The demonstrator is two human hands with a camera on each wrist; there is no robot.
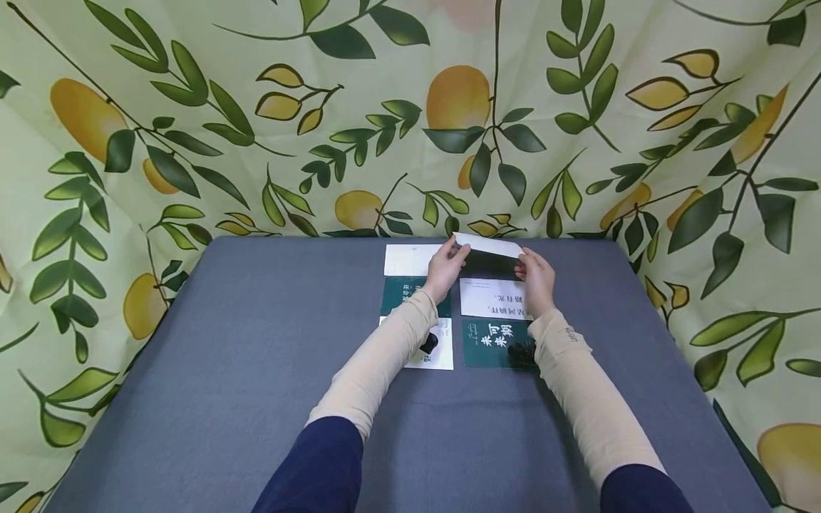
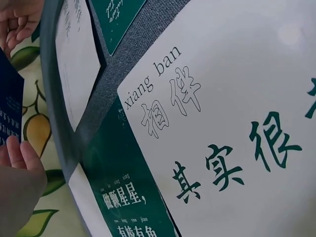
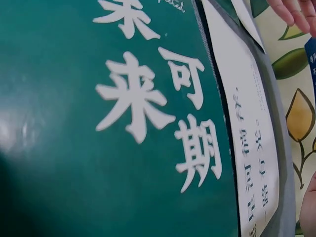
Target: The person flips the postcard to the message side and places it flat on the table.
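Observation:
Both hands hold a card [image 1: 489, 245] by its two ends at the far edge of the table. A white strip of it shows on top in the head view, with a dark face below. In the left wrist view the same card [image 2: 11, 96] shows dark blue with white print. My left hand [image 1: 445, 269] pinches its left end, and my right hand [image 1: 537, 276] its right end. Just nearer than the held card lies a white card [image 1: 492, 298] with dark writing, partly overlapped by the right hand. A green card [image 1: 490, 338] with white characters lies below that one.
A left column holds a white card [image 1: 405, 259], a green card [image 1: 395, 293] and another white card [image 1: 442, 356], partly behind the left arm. Black wrist gear [image 1: 429, 343] sits at the left wrist. The grey tablecloth [image 1: 256, 370] meets a leaf-patterned curtain [image 1: 385, 164] behind.

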